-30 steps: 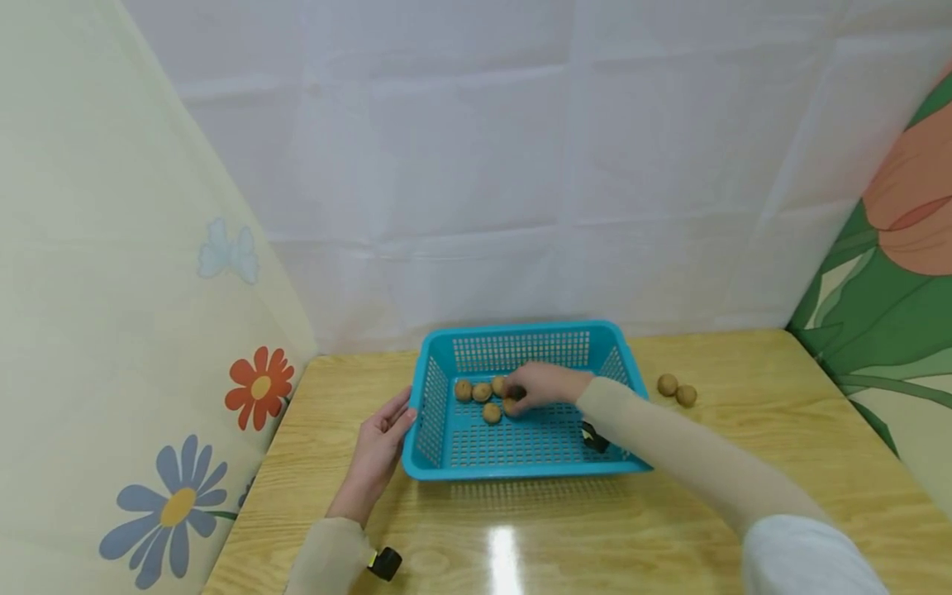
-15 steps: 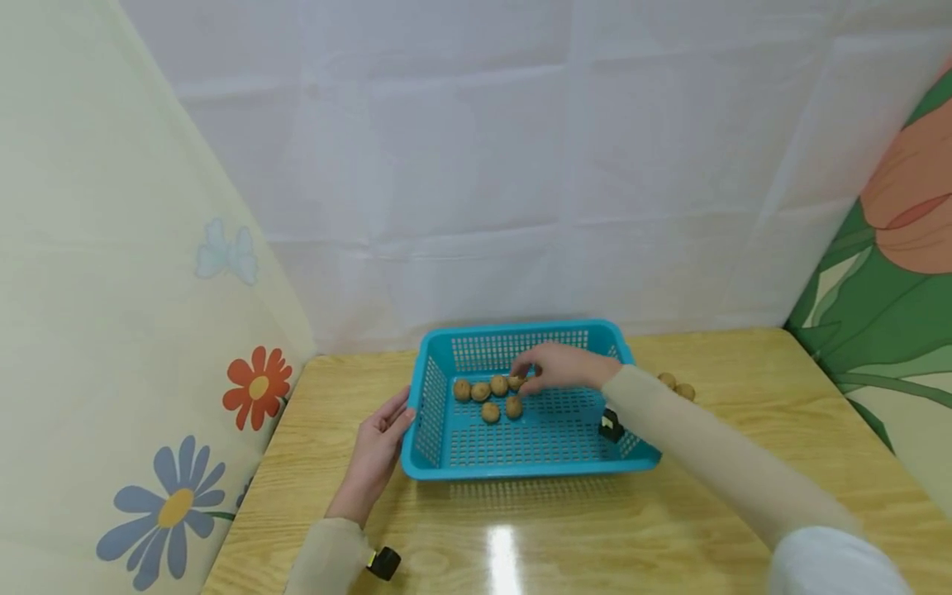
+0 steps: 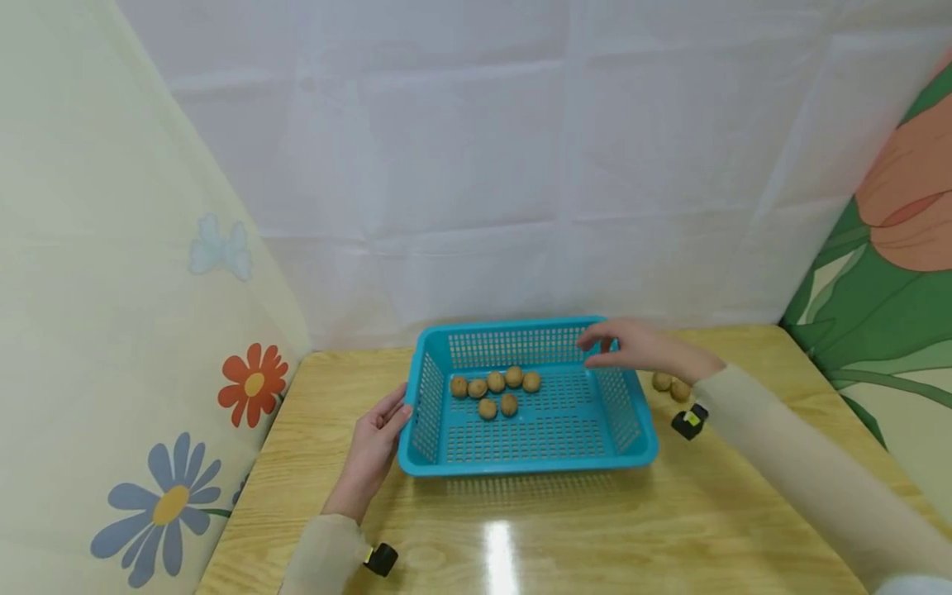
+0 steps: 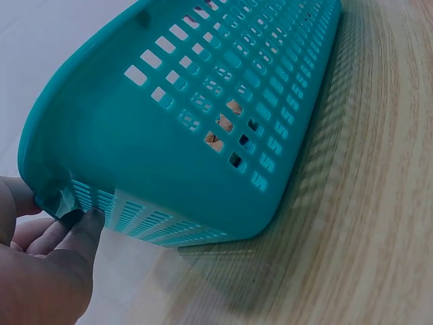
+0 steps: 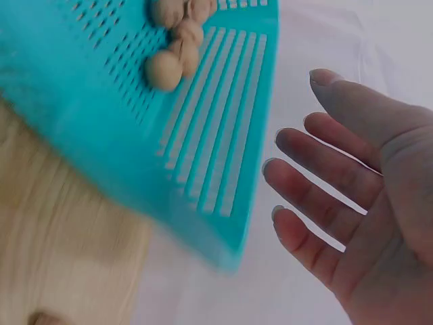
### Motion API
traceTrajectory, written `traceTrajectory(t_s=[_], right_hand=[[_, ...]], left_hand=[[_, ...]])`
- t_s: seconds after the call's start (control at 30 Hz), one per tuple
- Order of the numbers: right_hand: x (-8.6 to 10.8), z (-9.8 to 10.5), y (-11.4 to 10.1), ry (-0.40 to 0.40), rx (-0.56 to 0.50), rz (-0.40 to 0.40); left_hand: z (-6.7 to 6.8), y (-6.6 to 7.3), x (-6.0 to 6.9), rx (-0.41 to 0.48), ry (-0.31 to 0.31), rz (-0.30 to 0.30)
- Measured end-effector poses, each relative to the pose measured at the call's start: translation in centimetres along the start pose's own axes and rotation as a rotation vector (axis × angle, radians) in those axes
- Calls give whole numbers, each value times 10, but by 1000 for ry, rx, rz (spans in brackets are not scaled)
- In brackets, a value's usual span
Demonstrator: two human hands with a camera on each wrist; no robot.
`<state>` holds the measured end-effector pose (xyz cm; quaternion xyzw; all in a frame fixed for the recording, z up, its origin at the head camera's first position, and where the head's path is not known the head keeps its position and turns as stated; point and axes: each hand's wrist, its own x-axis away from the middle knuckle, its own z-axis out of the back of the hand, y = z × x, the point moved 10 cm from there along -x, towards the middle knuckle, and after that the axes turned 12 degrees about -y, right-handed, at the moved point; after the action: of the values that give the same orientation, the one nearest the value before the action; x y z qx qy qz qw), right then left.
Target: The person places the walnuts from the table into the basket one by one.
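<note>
Pinches the blue basket by its left rim, left hand. Holds the right hand near the far right corner with parted fingers. Counts seven walnuts inside, two alongside on the worktop.

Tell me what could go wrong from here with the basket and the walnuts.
The left grip holds the blue basket at one end only; a pull might tilt it, rolling the seven walnuts inside.
The right grip, close to the basket's far right corner, could bump it.
The two walnuts on the table could roll if the right sleeve brushes them.
</note>
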<state>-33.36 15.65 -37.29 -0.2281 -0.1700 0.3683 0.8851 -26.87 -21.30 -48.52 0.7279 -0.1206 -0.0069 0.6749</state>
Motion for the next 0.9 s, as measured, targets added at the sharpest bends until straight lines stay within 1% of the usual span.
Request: traceTrajectory(t_s=[0.07,0.2,0.37,0.63,0.8,0.9], right_hand=[[15,4,9,34,-21,-10],[44,7,31,83,-70,-77],[73,3,60,123,-71,-170],[106,-10,99,190,-70,-222],[121,-28,130,207,-102,-307],[126,-39,145,222,-105,-367]], left_hand=[[0,0,0,1,1,1],[0,0,0,-3,-2,8],[0,-1,-1,-7,0,13],[0,-1,-1,-11,2,12],[0,0,0,-12,3,-3],[0,1,1,-19,5,-15]])
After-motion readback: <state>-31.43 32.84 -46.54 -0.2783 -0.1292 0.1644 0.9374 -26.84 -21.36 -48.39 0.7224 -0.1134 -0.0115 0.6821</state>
